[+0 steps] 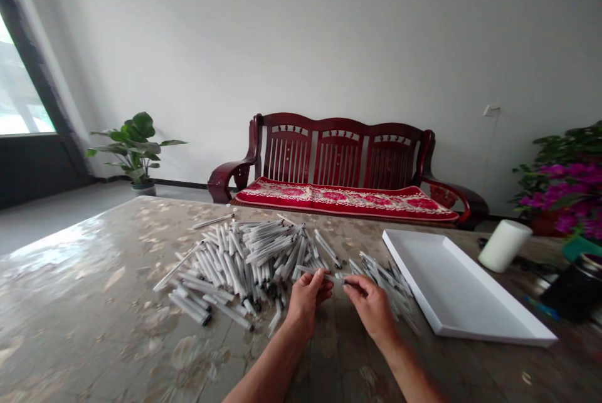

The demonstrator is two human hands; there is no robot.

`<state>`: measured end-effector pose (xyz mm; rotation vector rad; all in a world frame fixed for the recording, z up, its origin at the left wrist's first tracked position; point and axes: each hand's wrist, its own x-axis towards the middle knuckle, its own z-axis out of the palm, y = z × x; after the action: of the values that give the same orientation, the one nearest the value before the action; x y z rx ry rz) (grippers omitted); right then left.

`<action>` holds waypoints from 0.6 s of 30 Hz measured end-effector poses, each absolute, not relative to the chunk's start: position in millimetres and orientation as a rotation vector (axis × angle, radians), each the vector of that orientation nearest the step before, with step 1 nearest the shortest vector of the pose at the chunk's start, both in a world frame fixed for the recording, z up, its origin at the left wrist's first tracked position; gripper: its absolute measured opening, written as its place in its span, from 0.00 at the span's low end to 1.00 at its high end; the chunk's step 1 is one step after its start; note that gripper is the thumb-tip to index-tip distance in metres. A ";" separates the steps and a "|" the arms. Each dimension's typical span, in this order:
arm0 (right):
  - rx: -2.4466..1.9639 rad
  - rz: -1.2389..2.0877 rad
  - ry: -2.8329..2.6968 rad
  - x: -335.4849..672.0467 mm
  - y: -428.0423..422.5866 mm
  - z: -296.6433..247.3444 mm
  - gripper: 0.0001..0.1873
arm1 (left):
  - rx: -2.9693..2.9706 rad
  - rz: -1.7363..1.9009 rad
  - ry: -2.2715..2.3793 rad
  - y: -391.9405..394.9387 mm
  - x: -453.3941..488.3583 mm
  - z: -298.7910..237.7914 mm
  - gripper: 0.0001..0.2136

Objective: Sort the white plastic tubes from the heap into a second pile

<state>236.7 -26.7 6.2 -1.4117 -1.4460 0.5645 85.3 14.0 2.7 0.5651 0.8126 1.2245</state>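
Left of one white tray [480,290], two hands work at a single slim pale tube [335,278]. Its long axis runs crosswise, one end pointing away from the tray, the darker end toward it. The left hand [308,296] is clamped around the tube; the right hand [371,303], nearer the tray, pinches the dark end between thumb and finger. Whether that end is a separate piece cannot be told.

Two groups of similar tubes, too overlapped to count, lie left of the tray: a smaller bunch [376,268] just beside it, a large heap [254,246] farther off. One white roll [505,246] sits to the tray's right.
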 end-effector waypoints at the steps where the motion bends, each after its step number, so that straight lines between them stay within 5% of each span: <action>1: -1.419 0.601 -1.430 236.9 -26.3 5.2 0.16 | 0.563 1.227 0.808 13.8 85.4 2.4 0.25; 4: -1.461 0.669 -1.415 236.8 -24.2 1.9 0.21 | 0.562 1.231 0.796 13.1 85.7 1.6 0.24; 9: -1.428 0.515 -1.411 234.5 -25.0 3.7 0.14 | 0.552 1.232 0.779 12.8 85.6 1.8 0.25; 18: -1.502 0.434 -1.475 235.6 -26.4 4.1 0.16 | 0.558 1.224 0.770 11.4 87.8 0.1 0.26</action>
<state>235.6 -26.4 4.1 -1.5021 -1.4748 0.4341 87.8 11.4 0.1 0.5576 0.7696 1.2243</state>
